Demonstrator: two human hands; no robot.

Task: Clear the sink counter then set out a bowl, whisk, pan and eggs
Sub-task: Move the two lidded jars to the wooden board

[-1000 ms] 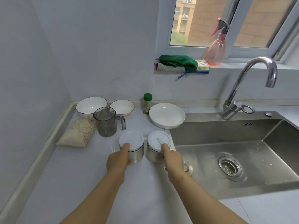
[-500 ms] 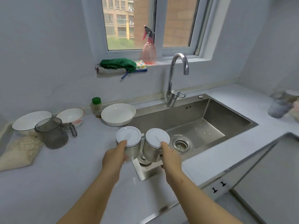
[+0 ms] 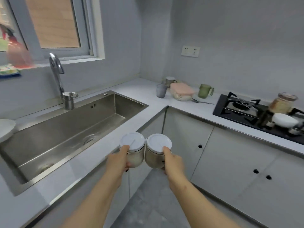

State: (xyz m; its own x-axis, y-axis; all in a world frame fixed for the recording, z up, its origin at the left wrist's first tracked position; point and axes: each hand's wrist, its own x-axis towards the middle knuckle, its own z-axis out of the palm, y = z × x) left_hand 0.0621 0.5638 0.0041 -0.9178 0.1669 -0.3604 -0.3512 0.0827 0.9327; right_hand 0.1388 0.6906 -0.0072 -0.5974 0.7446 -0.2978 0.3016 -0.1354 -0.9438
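Head view, listed near to far.

1. Left hand (image 3: pixel 118 160): fingers wrapped round the left canister (image 3: pixel 134 152), thumb on its white lid.
2. Right hand (image 3: pixel 172 162): clamped the same way on the right canister (image 3: pixel 157 153). Both canisters are airborne before the cabinet corner, side by side. I cannot tell if they touch.
3. Sink (image 3: pixel 125 104): off to my left.
4. Far counter (image 3: pixel 144 89): grey cup (image 3: pixel 161 91), pink-lidded box (image 3: pixel 181 92), green mug (image 3: pixel 204 91), spoon (image 3: pixel 202 102).

I'd keep both canisters upright with thumbs down on the lids. I'd land them one at a time on the bare patch short of the cups, clear of the spoon. Whisk, pan and eggs: none in view.
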